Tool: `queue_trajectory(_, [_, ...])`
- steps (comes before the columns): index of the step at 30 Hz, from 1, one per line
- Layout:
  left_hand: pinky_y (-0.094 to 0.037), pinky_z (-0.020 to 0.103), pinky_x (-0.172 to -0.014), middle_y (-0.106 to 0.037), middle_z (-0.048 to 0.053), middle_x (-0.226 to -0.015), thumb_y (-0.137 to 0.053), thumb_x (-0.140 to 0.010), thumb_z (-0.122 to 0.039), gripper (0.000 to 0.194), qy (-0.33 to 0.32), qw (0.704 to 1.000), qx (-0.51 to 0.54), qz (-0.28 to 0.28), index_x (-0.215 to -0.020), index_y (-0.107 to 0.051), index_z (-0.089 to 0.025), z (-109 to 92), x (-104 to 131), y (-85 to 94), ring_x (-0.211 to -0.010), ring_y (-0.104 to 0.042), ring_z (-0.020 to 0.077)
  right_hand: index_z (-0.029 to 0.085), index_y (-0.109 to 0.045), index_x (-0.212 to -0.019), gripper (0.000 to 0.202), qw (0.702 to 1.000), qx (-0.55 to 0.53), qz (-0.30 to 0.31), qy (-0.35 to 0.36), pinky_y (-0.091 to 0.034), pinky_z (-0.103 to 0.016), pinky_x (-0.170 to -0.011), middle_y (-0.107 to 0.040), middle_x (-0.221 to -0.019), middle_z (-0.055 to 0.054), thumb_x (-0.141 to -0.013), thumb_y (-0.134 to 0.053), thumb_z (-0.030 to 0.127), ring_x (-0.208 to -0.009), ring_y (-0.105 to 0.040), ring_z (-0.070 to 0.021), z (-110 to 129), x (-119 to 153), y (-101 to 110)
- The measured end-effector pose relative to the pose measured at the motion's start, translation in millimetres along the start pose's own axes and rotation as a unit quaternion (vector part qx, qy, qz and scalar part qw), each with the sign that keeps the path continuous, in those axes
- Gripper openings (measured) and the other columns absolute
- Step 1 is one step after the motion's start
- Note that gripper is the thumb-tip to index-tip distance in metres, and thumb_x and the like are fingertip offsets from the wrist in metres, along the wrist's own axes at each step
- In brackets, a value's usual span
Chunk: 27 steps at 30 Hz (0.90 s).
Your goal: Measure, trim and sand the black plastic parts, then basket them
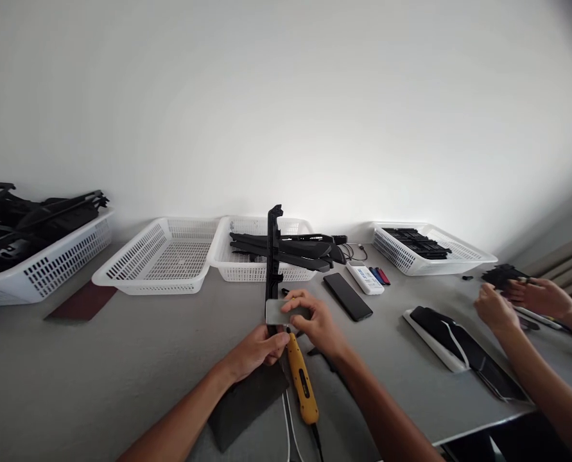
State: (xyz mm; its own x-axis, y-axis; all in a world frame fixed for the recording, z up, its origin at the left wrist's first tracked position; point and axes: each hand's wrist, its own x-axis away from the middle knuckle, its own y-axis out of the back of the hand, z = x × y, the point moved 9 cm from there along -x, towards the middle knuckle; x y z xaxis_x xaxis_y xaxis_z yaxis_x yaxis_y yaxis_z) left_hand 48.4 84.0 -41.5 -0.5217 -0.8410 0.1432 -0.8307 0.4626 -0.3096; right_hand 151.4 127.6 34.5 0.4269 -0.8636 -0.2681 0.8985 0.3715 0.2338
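My left hand [259,348] grips the lower end of a long black plastic strip [273,256], which stands nearly upright before me. My right hand [314,321] pinches a flat, pale grey rectangular piece [277,312] between thumb and fingers, against the strip's front just above my left hand. Its material is unclear. Below my hands lies a yellow corded hand tool [302,382], its tip close to my left thumb. A dark sheet [247,410] rests on the table under my left wrist.
White baskets stand along the wall: one with black parts [69,256], a bare one [146,285], one with black strips [240,269], one at right [411,263]. A phone [347,297], white box [365,279] and brown sheet [83,303] lie about. A co-worker's hands [500,308] work at right.
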Motion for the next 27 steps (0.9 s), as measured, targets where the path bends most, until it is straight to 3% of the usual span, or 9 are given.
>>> queue_trajectory(4, [-0.017, 0.027, -0.054, -0.034, -0.01, -0.064, -0.081, -0.078, -0.069, 0.06, 0.007, 1.0, -0.007, -0.006, -0.079, -0.042, -0.023, -1.5, 2.4, 1.0, -0.057, -0.02, 0.0082, 0.025, -0.079, -0.09, 0.026, 0.999, 0.018, -0.023, 0.015, -0.048, -0.038, -0.1, -0.064, -0.116, -0.005, -0.076, -0.06, 0.016, -0.112, -0.062, -0.0238, 5.0, 1.1, -5.3])
queue_trajectory(7, [-0.017, 0.027, -0.054, -0.033, -0.01, -0.065, -0.079, -0.081, -0.067, 0.058, 0.01, 1.0, -0.006, 0.004, -0.079, -0.041, -0.023, -1.0, 3.3, 0.3, -0.058, -0.02, 0.0086, 0.025, -0.08, -0.093, 0.022, 0.991, 0.03, -0.128, 0.022, -0.048, -0.04, -0.103, -0.064, -0.116, -0.006, -0.082, -0.062, 0.021, -0.114, -0.061, -0.0249, 7.4, -0.8, 12.2])
queue_trajectory(11, [-0.018, 0.027, -0.055, -0.035, -0.009, -0.067, -0.076, -0.085, -0.066, 0.055, 0.012, 1.0, -0.019, 0.006, -0.08, -0.041, -0.023, 2.1, 2.6, 2.3, -0.058, -0.022, 0.009, 0.025, -0.082, -0.099, 0.02, 0.993, 0.024, -0.11, 0.017, -0.049, -0.04, -0.104, -0.064, -0.119, -0.007, -0.085, -0.068, 0.029, -0.116, -0.062, -0.0255, 1.4, -9.1, 7.3])
queue_trajectory(14, [-0.018, 0.027, -0.055, -0.033, -0.009, -0.068, -0.074, -0.088, -0.066, 0.054, 0.013, 1.0, -0.018, 0.008, -0.081, -0.04, -0.024, 3.5, 2.4, 3.7, -0.059, -0.02, 0.0092, 0.024, -0.081, -0.098, 0.021, 0.985, 0.018, -0.173, 0.006, -0.05, -0.04, -0.103, -0.065, -0.119, -0.008, -0.085, -0.067, 0.031, -0.116, -0.062, -0.0257, -5.2, -9.4, 14.1])
queue_trajectory(17, [-0.018, 0.028, -0.055, -0.032, -0.009, -0.068, -0.073, -0.088, -0.067, 0.055, 0.015, 1.0, -0.021, 0.011, -0.08, -0.04, -0.024, 1.8, 3.0, 3.3, -0.058, -0.019, 0.0092, 0.024, -0.081, -0.097, 0.021, 0.987, 0.005, -0.159, 0.001, -0.051, -0.039, -0.1, -0.066, -0.12, -0.008, -0.084, -0.067, 0.031, -0.115, -0.063, -0.0261, -8.1, -12.1, 7.5])
queue_trajectory(20, [-0.017, 0.028, -0.055, -0.031, -0.009, -0.068, -0.073, -0.086, -0.069, 0.058, 0.015, 1.0, -0.018, 0.011, -0.078, -0.037, -0.024, -0.3, 3.4, 1.7, -0.058, -0.019, 0.0089, 0.023, -0.081, -0.096, 0.02, 0.982, 0.001, -0.186, -0.003, -0.049, -0.04, -0.102, -0.065, -0.119, -0.008, -0.083, -0.067, 0.029, -0.117, -0.062, -0.0265, -7.5, -9.9, 12.0])
queue_trajectory(24, [-0.017, 0.028, -0.055, -0.035, -0.009, -0.068, -0.076, -0.084, -0.069, 0.058, 0.012, 1.0, -0.021, 0.006, -0.081, -0.041, -0.023, -0.3, 3.4, 0.5, -0.058, -0.023, 0.0087, 0.023, -0.082, -0.092, 0.02, 0.994, -0.013, -0.105, -0.01, -0.051, -0.039, -0.1, -0.067, -0.116, -0.007, -0.078, -0.068, 0.024, -0.114, -0.064, -0.0256, -8.1, -8.3, 5.9])
queue_trajectory(27, [-0.017, 0.028, -0.055, -0.032, -0.009, -0.068, -0.074, -0.086, -0.067, 0.057, 0.009, 1.0, -0.018, 0.009, -0.079, -0.04, -0.023, -0.3, 3.5, -0.9, -0.059, -0.021, 0.0087, 0.023, -0.081, -0.091, 0.02, 0.991, -0.02, -0.131, -0.025, -0.053, -0.039, -0.097, -0.067, -0.116, -0.007, -0.078, -0.066, 0.024, -0.112, -0.064, -0.0256, -11.5, -0.5, 16.7])
